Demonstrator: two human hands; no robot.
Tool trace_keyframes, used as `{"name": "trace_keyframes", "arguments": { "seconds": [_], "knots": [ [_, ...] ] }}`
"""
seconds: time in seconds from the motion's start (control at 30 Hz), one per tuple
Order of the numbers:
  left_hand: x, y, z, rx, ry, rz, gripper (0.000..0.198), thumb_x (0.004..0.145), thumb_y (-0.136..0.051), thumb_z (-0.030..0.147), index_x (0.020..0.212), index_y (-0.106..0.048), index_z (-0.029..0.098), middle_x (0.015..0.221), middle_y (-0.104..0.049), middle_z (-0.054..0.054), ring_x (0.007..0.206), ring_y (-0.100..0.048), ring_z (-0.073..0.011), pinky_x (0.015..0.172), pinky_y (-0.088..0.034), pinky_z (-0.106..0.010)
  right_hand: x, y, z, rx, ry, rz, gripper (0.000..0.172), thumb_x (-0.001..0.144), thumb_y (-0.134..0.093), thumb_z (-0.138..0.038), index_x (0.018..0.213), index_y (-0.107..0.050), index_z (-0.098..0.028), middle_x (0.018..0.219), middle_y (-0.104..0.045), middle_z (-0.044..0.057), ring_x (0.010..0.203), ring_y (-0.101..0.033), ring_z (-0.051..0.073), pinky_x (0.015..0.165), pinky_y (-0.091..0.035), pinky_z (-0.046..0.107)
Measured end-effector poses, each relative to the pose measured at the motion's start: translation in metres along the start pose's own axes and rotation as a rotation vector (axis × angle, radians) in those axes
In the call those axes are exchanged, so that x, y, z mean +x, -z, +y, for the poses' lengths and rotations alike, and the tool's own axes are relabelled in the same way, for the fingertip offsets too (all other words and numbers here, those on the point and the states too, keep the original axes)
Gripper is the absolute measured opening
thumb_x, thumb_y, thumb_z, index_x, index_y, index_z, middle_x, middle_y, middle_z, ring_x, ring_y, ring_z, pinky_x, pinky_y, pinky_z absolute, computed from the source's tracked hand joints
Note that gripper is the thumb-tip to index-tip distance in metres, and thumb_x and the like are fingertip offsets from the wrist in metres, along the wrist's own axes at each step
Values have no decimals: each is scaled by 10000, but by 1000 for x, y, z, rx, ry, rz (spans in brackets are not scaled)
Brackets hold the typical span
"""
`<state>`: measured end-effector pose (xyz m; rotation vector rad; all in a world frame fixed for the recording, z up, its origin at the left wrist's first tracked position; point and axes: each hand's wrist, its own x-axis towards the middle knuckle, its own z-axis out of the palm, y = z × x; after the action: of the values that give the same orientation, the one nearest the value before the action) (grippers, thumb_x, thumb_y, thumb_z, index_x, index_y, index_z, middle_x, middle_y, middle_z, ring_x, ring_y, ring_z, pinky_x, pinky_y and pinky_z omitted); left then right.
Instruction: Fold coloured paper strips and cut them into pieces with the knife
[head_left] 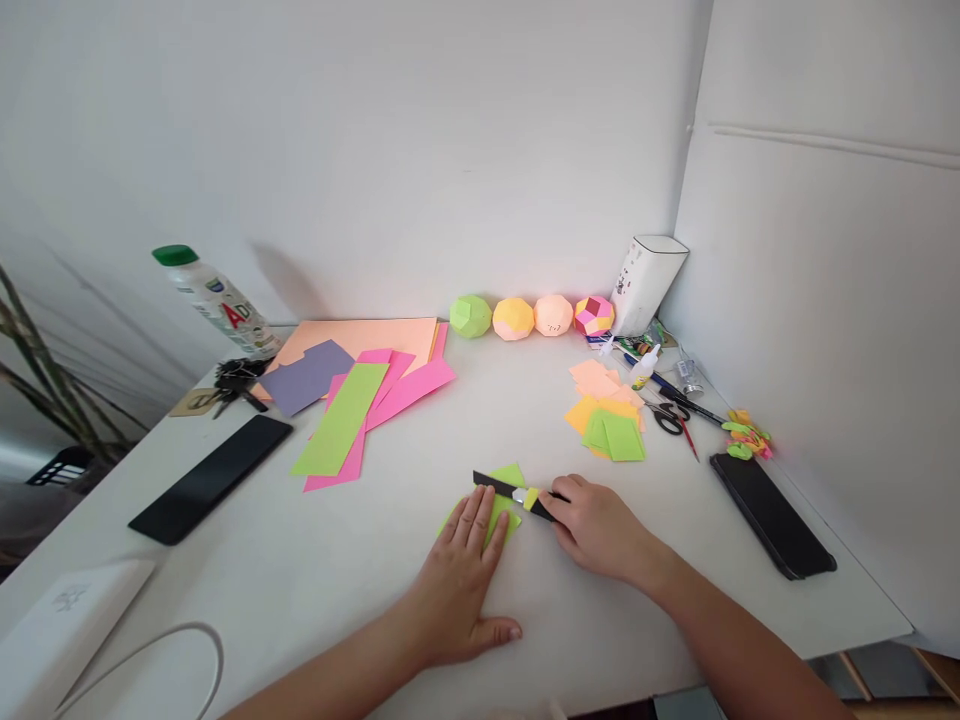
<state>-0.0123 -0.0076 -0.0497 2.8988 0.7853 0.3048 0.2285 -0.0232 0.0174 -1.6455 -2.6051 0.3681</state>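
A green paper piece (513, 474) lies on the white table in front of me, partly covered. My left hand (469, 580) rests flat on it, fingers stretched forward and thumb out to the side. In my right hand (596, 525) is a black and yellow utility knife (534, 500), held in closed fingers. The knife's long dark blade (493, 484) lies across the green paper, just beyond my left fingertips. Whether the blade is through the paper I cannot tell.
Coloured paper strips (341, 425) and a dark phone (214, 480) lie on the left, near a bottle (217, 300). Paper balls (514, 318) line the wall. Small paper squares (624, 437), scissors (670, 417), a glue bottle (643, 368) and a black phone (772, 515) are on the right.
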Motion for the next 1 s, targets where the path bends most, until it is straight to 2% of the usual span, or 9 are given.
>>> {"name": "trace_keyframes", "arguments": {
  "seconds": [0.13, 0.2, 0.3, 0.43, 0.57, 0.7, 0.83, 1.0],
  "knots": [
    [0, -2, -1, 1, 11, 44, 980, 823, -420, 698, 1477, -89, 47, 1522, -144, -253, 1397, -130, -417, 1092, -236, -556, -16, 9, 36, 102, 10, 124, 399, 809, -473, -80, 1156, -642, -181, 1026, -633, 95, 940, -558, 213, 798, -497, 342],
    [0, -5, -2, -23, 68, 68, 891, 869, -430, 610, 1475, -80, 57, 1505, -224, -240, 1389, -203, -383, 1079, -299, -526, -25, 15, 52, 102, 20, 135, 424, 783, -461, -39, 1109, -668, -214, 994, -636, 78, 908, -553, 208, 782, -494, 343],
    [1, -9, -4, -75, 185, 110, 749, 889, -454, 496, 1458, -165, 103, 1485, -291, -212, 1356, -300, -360, 1033, -390, -502, -32, 21, 61, 79, 22, 123, 427, 775, -451, -18, 1070, -686, -218, 969, -634, 75, 889, -543, 211, 768, -488, 358],
    [4, -8, -3, -138, 252, 118, 626, 855, -510, 438, 1365, -337, 117, 1456, -326, -215, 1329, -341, -371, 1007, -431, -512, -29, 20, 49, 99, 53, 98, 434, 783, -454, -10, 1084, -678, -227, 968, -627, 67, 904, -539, 204, 810, -474, 370],
    [10, 0, -2, -198, 286, 160, 529, 832, -535, 377, 1285, -422, 128, 1406, -378, -209, 1298, -382, -371, 983, -456, -525, -23, 14, 36, 167, 129, 142, 417, 801, -467, -29, 1117, -657, -224, 999, -622, 65, 926, -531, 200, 857, -459, 380],
    [16, 7, -5, -270, 290, 237, 356, 849, -428, 198, 1190, -507, 129, 1259, -501, -180, 1195, -496, -296, 959, -495, -454, -22, 11, 35, 210, 144, 212, 405, 807, -473, -41, 1134, -644, -206, 1034, -614, 75, 946, -524, 199, 872, -452, 371],
    [15, 10, -15, -313, 280, 319, 427, 819, -299, 63, 1128, -569, 181, 1139, -597, -122, 1059, -592, -228, 894, -541, -395, -24, 10, 36, 200, 85, 179, 437, 758, -484, -20, 1114, -658, -206, 994, -625, 71, 906, -528, 195, 808, -467, 340],
    [24, 18, -28, -230, 287, 482, 507, 814, -330, 55, 1250, -517, 232, 1236, -598, -75, 1142, -570, -240, 937, -520, -431, -19, 0, 20, 177, 89, 121, 438, 711, -517, -63, 1102, -655, -205, 963, -625, 63, 849, -518, 196, 766, -459, 327]
  ]
}}
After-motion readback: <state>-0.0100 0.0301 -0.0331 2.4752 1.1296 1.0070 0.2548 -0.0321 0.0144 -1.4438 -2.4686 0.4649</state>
